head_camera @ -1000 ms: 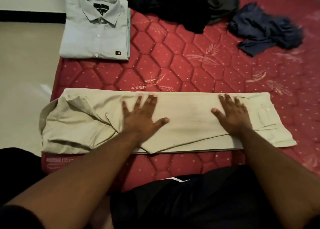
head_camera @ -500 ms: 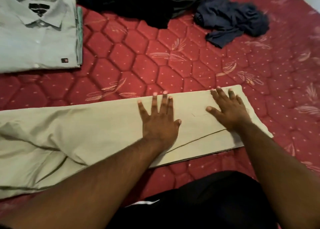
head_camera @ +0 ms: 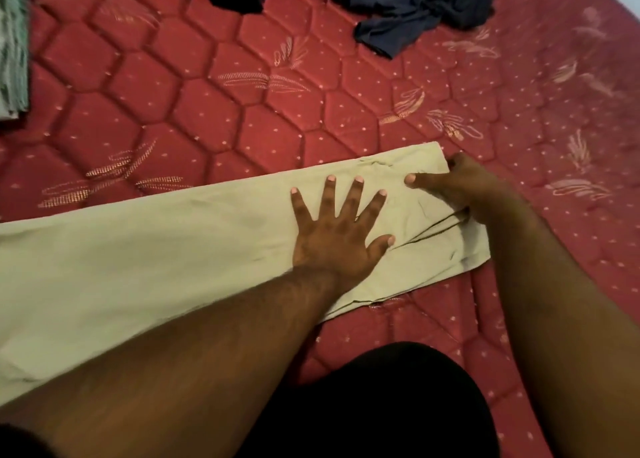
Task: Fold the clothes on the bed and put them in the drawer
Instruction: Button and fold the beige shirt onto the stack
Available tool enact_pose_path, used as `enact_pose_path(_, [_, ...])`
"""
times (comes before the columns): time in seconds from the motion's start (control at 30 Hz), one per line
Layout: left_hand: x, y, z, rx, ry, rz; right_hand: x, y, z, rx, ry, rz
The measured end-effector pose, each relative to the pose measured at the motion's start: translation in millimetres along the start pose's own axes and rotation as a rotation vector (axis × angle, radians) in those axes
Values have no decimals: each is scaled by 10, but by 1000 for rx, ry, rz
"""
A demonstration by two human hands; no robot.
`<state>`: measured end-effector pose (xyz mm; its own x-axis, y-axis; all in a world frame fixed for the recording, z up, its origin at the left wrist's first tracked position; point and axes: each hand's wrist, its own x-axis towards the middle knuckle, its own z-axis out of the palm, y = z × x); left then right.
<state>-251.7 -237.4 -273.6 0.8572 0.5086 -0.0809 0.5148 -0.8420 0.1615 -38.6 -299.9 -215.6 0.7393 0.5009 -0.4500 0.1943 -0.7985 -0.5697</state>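
Dim, warm light; soft motion blur, worst at left edge.

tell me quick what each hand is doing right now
Left hand: open, fingers spread, pressing flat on the beige trousers.
Right hand: gripping the end of the trousers, thumb on top, fingers curled at the edge.

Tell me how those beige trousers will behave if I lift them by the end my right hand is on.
The beige trousers look like thin cloth with soft creases, so they would likely sag and droop, not stay flat. The layers gape near the right hand, so they may slide apart unless pinched together. The left hand pressing flat probably keeps them from dragging across the quilted mattress.
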Motion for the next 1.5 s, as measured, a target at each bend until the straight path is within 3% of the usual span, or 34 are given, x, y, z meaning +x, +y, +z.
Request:
enact_pose_path(0.13, [19, -22, -69, -41, -98, -10, -245, -187, -203, 90, -279, -19])
enact_pose_path(0.2, [48, -55, -185, -156, -186, 5, -432, -357, -227, -15, -202, -114])
enact_pose_path(0.27, [8, -113, -341, -370, -128, -20, -674, -629, -195, -306, -94, -268])
enact_pose_path(0.33, [-120, -201, -480, -789, 105, -206, -968, -943, -22, -639, 9, -392])
enact_pose_path(0.37, [-219, -287, -535, -1127, 188, -356, -1089, -1061, 126, -748, 53, -409])
enact_pose_path(0.4, [-353, -391, -619, -1510, 167, -507, -1224, -1180, 318, -812, 95, -414])
enact_pose_path(0.43, [-473, -479, -667, -1864, 45, -634, -1339, -1268, 536, -844, 99, -397])
enact_pose_path(0.5, [-670, -678, -629, -2249, -212, -755, -1561, -1372, 1007, -838, -9, -322])
enact_pose_path(0.57, [-763, -797, -548, -2304, -318, -738, -1688, -1363, 1373, -775, -141, -256])
enact_pose_path(0.63, [-772, -791, -574, -2248, -342, -751, -1693, -1257, 1452, -598, -108, -250])
enact_pose_path(0.7, [-736, -688, -659, -2142, -270, -771, -1639, -1116, 1303, -360, 64, -265])
enact_pose_path(0.77, [-667, -569, -664, -1982, -77, -757, -1540, -902, 1089, -126, 285, -271])
enact_pose_path(0.83, [-561, -473, -593, -1803, 77, -717, -1388, -651, 914, 86, 400, -204])
enact_pose_path(0.87, [-518, -442, -561, -1713, 109, -707, -1327, -540, 861, 176, 375, -141])
enact_pose_path(1.0, [-405, -367, -427, -1473, 180, -699, -1128, -385, 824, 447, -4, 74])
enact_pose_path(1.13, [-220, -237, -359, -1412, 230, -643, -802, -366, 698, 366, 48, 41])
enact_pose_path(1.23, [-38, -33, -492, -1698, 35, -602, -660, -242, 349, 15, 239, -67])
enact_pose_path(1.3, [-17, 26, -673, -1721, -44, -592, -730, -292, 45, -256, 322, -112])
enact_pose_path(1.4, [-218, -155, -891, -1815, -100, -584, -1125, -692, -162, -442, 367, -190])
enact_pose_path(1.5, [-599, -502, -1078, -2045, -204, -467, -1741, -1247, 225, -571, 326, -333])
